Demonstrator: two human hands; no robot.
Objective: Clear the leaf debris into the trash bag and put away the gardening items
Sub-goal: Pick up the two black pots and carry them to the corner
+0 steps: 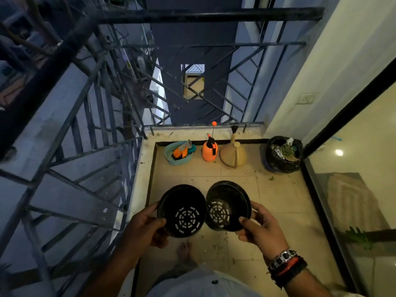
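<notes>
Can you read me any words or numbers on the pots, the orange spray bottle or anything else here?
No, there are no words or numbers to read in this picture.
The black pot in the left hand: no label.
The black pot in the right hand: no label.
Orange spray bottle: no writing shows.
Wall socket: too small and blurred to tell.

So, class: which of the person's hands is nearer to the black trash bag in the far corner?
Right. The right hand, holding a black pot, sits below and slightly left of the trash bag. The left hand, holding the other pot, is farther off, across the floor.
</notes>
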